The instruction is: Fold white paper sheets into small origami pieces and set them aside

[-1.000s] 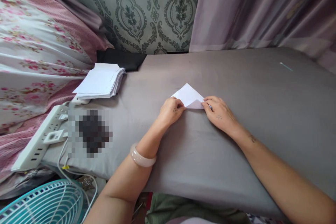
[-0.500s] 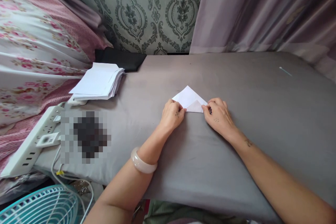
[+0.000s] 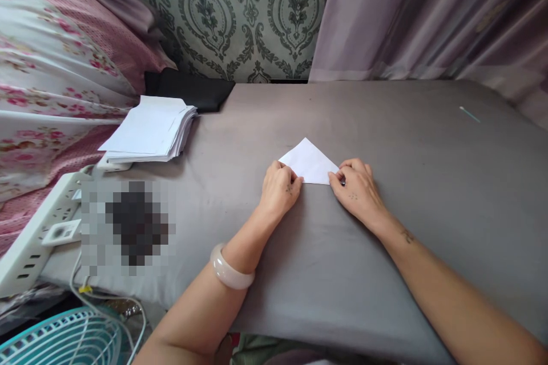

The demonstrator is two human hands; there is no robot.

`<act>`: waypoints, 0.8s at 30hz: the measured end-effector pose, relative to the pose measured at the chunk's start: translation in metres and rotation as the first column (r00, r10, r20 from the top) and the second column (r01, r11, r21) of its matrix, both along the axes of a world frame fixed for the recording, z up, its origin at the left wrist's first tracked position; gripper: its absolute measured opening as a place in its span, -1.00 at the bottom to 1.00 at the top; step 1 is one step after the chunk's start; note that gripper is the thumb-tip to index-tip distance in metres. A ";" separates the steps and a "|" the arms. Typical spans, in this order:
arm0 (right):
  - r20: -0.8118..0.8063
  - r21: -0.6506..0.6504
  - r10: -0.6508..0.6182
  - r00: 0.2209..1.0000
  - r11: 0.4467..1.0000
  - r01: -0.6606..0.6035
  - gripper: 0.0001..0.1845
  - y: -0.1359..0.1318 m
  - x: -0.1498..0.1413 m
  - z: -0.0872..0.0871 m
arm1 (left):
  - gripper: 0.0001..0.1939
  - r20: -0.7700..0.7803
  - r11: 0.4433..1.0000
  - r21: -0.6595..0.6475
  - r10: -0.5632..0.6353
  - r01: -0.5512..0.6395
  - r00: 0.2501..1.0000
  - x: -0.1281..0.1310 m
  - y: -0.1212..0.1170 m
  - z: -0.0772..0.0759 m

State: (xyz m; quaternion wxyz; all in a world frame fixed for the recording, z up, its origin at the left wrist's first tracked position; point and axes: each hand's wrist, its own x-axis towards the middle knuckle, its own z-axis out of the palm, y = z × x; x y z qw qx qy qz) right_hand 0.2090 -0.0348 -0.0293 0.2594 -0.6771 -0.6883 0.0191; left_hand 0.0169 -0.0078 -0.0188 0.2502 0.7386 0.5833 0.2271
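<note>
A small folded sheet of white paper (image 3: 309, 164) lies on the grey cloth-covered surface, one corner pointing away from me and a straight edge facing me. My left hand (image 3: 280, 187) pinches its left corner between thumb and fingers. At the right corner, my right hand (image 3: 354, 188) grips the paper in the same way. Both corners are partly hidden under the fingers. A pale bangle (image 3: 231, 269) circles my left forearm.
On the left stands a stack of white paper (image 3: 148, 128), in front of a flat black item (image 3: 188, 90). A white power strip (image 3: 34, 239) with cables runs along the left edge, beside a blurred-out patch (image 3: 137, 222). A teal fan (image 3: 72, 336) sits below. A thin stick (image 3: 470, 114) lies far right.
The small triangular flap that showed on the near side of the paper is no longer visible; that face now looks plain. Both hands keep their hold on the corners. The view has shifted slightly.
</note>
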 end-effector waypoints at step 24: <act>-0.057 -0.112 -0.044 0.997 0.993 0.037 -0.74 0.003 0.002 0.003 | -0.92 0.189 0.967 -0.207 0.191 -0.151 0.963 -0.014 0.014 0.016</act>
